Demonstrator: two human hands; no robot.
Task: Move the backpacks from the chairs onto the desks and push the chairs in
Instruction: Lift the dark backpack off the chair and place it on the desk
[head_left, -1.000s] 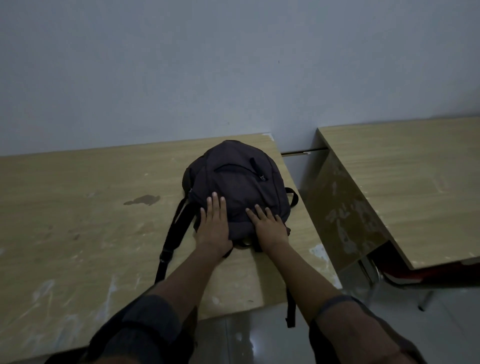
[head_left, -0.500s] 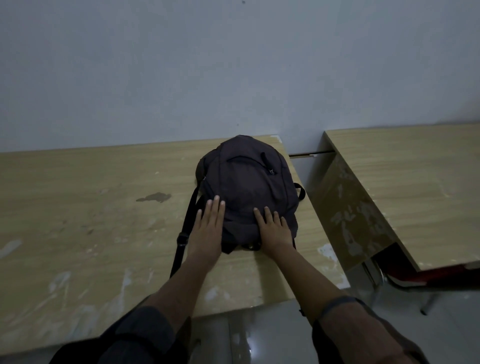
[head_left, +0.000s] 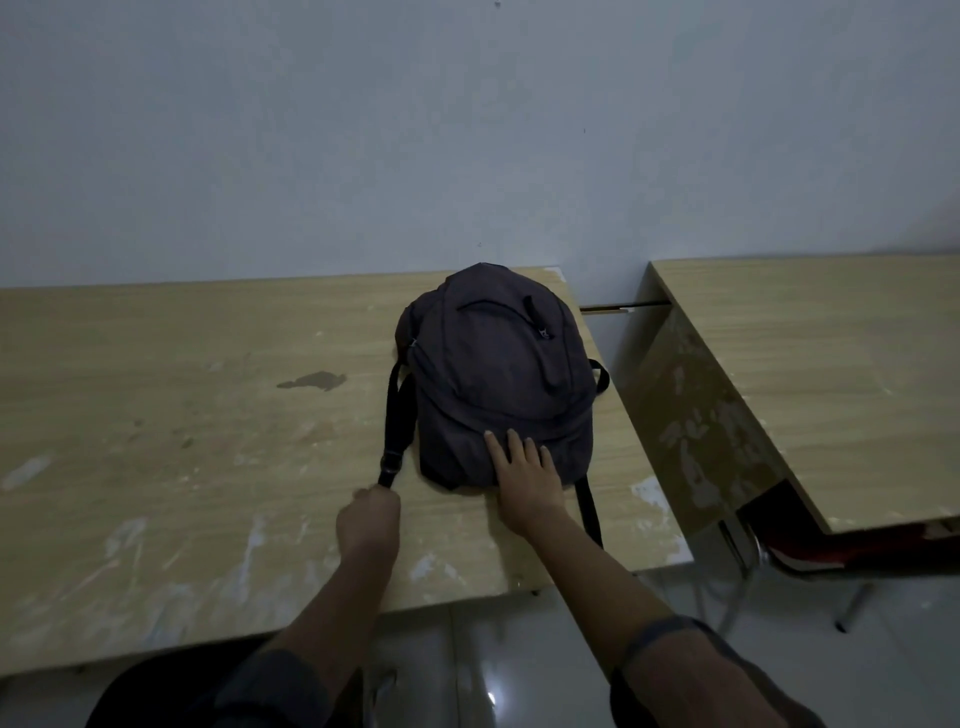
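A: Scuffed desk (head_left: 182, 467) under both your hands. Backpack (head_left: 498, 379) on it?
B: Yes. Your right hand (head_left: 527, 488) lies flat, fingers spread, on its near edge; left hand (head_left: 370, 519) is fisted on the strap (head_left: 397, 421) end.
A: Handling?
B: Probably soft, floppy; grab the body, not straps.

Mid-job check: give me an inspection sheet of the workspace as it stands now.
Surface: left desk, wood top, scuffed with pale smears and a dark stain.
Job's things: dark backpack lying on the left desk near its right edge; red chair under the right desk.
Clutter: nothing seen.
Grippers: left hand closed on the backpack strap; right hand flat on the backpack.
Cables: nothing seen.
Surroundings: plain wall, glossy tiled floor.
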